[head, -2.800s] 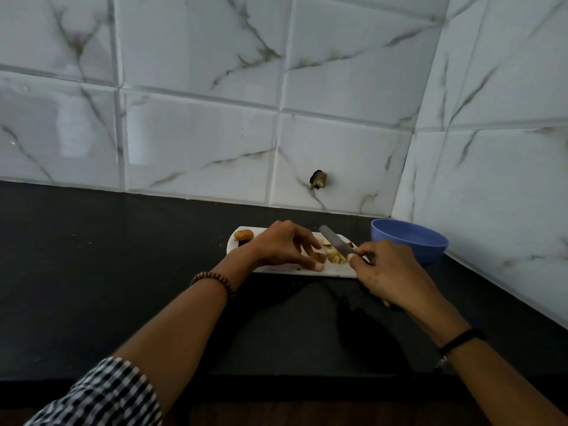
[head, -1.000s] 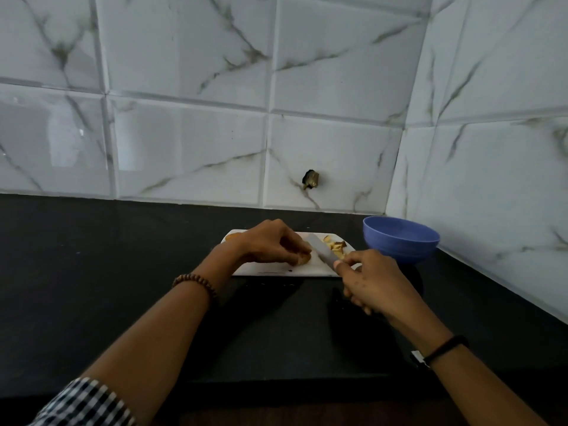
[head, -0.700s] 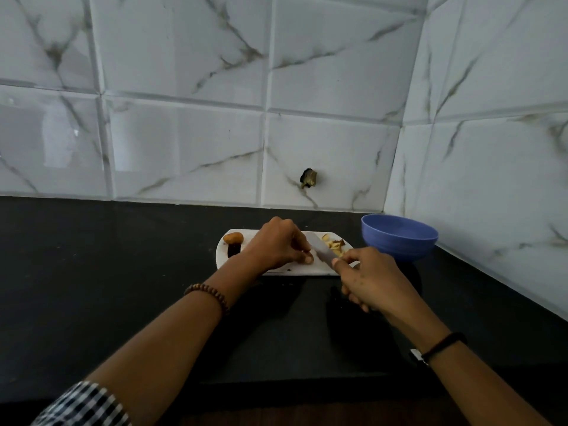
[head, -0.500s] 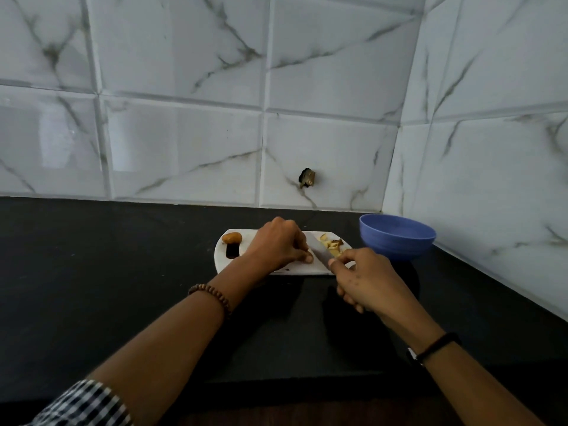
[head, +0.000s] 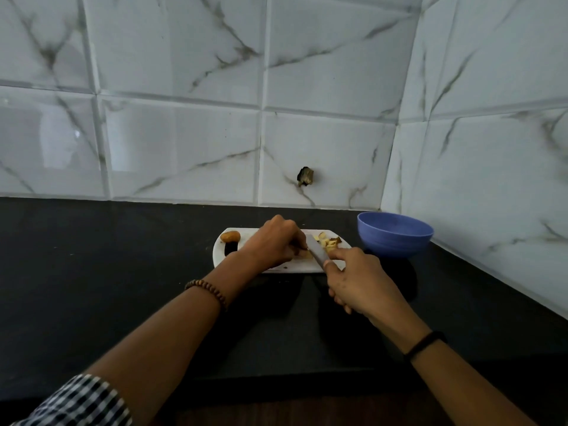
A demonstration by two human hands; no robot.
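A pale food piece (head: pixel 305 256) is pinned to the white cutting board (head: pixel 221 256) by the curled fingers of the left hand (head: pixel 273 245), forearm stretched forward. The knife (head: pixel 318 253) is gripped in the right hand (head: pixel 359 281), its long axis running away and leftward, tip toward the back edge of the surface (head: pixel 92 272). The board lies near the back right corner.

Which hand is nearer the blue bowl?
Right. The right hand, gripping the knife, is just left of the bowl; the left hand pins a food piece farther left on the board.
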